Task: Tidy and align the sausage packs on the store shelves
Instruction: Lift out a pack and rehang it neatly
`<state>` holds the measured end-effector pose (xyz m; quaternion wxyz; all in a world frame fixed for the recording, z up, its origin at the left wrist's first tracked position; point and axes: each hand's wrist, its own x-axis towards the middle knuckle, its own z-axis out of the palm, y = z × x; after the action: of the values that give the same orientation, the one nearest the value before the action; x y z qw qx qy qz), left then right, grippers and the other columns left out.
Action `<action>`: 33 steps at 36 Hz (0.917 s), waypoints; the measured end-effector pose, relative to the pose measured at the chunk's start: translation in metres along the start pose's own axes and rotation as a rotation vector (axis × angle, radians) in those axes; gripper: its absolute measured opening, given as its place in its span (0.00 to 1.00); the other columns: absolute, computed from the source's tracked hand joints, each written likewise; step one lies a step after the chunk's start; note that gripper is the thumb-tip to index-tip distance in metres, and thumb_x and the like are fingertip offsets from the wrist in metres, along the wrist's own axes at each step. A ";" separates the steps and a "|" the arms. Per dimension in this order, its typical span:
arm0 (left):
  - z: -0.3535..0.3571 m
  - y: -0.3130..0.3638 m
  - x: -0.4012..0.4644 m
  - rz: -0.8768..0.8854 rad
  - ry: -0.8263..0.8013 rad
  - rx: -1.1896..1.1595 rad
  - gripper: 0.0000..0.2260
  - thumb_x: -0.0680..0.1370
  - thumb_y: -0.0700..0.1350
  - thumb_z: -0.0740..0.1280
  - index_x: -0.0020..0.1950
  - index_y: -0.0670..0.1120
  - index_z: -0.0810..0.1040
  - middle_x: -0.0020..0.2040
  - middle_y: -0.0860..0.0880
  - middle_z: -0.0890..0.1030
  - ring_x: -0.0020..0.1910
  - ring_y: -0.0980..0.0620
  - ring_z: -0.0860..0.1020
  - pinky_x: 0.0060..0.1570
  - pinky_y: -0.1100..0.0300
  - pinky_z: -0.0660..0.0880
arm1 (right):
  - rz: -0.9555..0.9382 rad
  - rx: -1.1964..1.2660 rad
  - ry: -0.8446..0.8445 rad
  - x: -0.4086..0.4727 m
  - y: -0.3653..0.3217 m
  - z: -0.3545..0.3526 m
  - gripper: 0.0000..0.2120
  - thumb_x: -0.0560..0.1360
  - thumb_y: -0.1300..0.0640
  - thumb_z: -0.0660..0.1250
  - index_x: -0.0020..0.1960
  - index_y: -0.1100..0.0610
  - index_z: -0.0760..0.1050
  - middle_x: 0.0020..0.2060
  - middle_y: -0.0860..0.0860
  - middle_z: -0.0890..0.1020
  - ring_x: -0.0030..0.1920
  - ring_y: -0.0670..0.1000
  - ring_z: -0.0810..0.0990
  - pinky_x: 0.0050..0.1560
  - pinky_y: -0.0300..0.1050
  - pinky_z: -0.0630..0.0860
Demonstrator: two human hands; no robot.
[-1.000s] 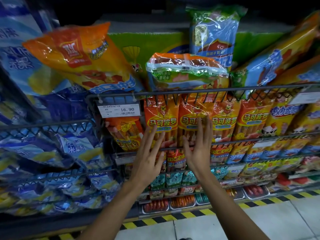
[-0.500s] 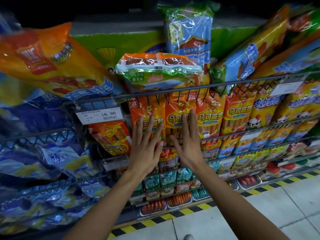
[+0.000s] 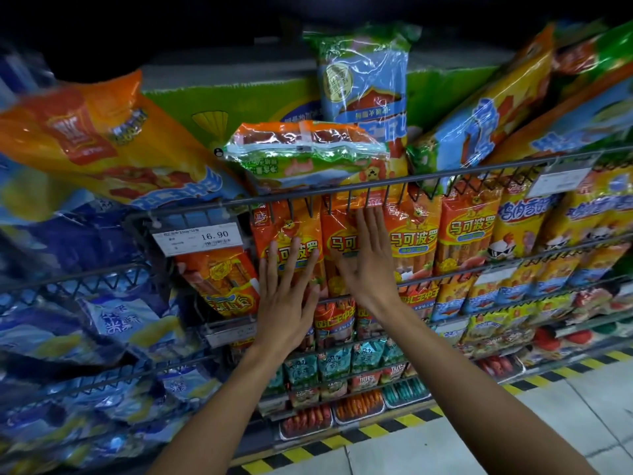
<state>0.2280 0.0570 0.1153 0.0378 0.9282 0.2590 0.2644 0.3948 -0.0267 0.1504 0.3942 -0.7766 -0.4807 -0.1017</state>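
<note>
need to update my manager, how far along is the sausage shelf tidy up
Done: the orange packs right of the hands stand upright in a row. In hand: the left hand and right hand press flat on two orange packs behind the wire rail. Left: the tilted pack under the price tag, and the packs heaped loosely on the top shelf.

A grocery shop aisle: wire shelves stacked tier on tier with bright sausage packs, a clipped-on price tag reading 16.90, trays of goods at the bottom, and yellow-and-black hazard tape edging the tiled floor.
</note>
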 end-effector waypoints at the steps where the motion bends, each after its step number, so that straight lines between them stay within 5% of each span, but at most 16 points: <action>1: 0.000 0.000 0.000 0.000 -0.004 0.010 0.28 0.87 0.54 0.58 0.84 0.54 0.50 0.85 0.49 0.43 0.82 0.39 0.38 0.79 0.36 0.42 | 0.021 0.000 -0.002 0.003 0.001 0.004 0.38 0.83 0.40 0.61 0.83 0.56 0.49 0.83 0.52 0.49 0.82 0.50 0.41 0.82 0.54 0.46; 5: -0.002 -0.001 0.000 0.007 -0.010 0.016 0.29 0.86 0.53 0.60 0.84 0.54 0.51 0.85 0.49 0.43 0.82 0.39 0.38 0.79 0.36 0.43 | 0.067 0.027 -0.003 0.008 0.004 0.007 0.39 0.81 0.39 0.61 0.83 0.56 0.52 0.83 0.52 0.52 0.83 0.50 0.44 0.82 0.56 0.47; 9: -0.006 -0.002 -0.004 0.033 0.022 -0.026 0.29 0.85 0.52 0.60 0.84 0.53 0.53 0.85 0.49 0.46 0.83 0.40 0.40 0.79 0.35 0.46 | -0.004 0.063 0.084 -0.009 0.007 0.001 0.35 0.82 0.49 0.66 0.83 0.57 0.53 0.83 0.52 0.53 0.83 0.52 0.47 0.81 0.57 0.53; 15: -0.001 -0.008 -0.019 0.005 0.013 0.001 0.33 0.84 0.51 0.62 0.85 0.51 0.49 0.85 0.46 0.43 0.83 0.40 0.42 0.79 0.36 0.52 | -0.012 0.067 0.066 -0.050 0.011 0.021 0.37 0.82 0.51 0.67 0.83 0.58 0.51 0.83 0.53 0.46 0.83 0.54 0.44 0.77 0.63 0.61; 20: -0.002 -0.002 -0.015 -0.031 -0.019 0.005 0.33 0.84 0.53 0.61 0.85 0.52 0.46 0.84 0.47 0.40 0.83 0.42 0.39 0.80 0.38 0.47 | 0.020 0.066 0.108 -0.032 0.010 0.019 0.37 0.82 0.52 0.67 0.83 0.61 0.50 0.83 0.54 0.50 0.83 0.54 0.46 0.82 0.54 0.49; 25: -0.011 -0.005 -0.019 -0.010 -0.019 -0.093 0.34 0.84 0.49 0.64 0.85 0.52 0.48 0.85 0.49 0.42 0.83 0.44 0.39 0.80 0.39 0.47 | 0.018 0.057 0.078 -0.029 0.012 0.012 0.35 0.82 0.54 0.66 0.83 0.58 0.52 0.83 0.52 0.52 0.83 0.53 0.47 0.81 0.58 0.53; 33: -0.039 -0.033 -0.074 -0.179 0.179 -0.344 0.27 0.82 0.39 0.68 0.80 0.49 0.66 0.81 0.54 0.61 0.81 0.52 0.57 0.79 0.58 0.56 | 0.061 0.293 -0.012 -0.067 -0.029 -0.003 0.27 0.82 0.56 0.68 0.79 0.51 0.64 0.76 0.42 0.65 0.77 0.38 0.58 0.76 0.36 0.59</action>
<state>0.1391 0.0458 0.1075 0.1957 0.8542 0.2939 0.3818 0.3369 -0.0667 0.1317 0.5036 -0.7255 -0.4688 -0.0138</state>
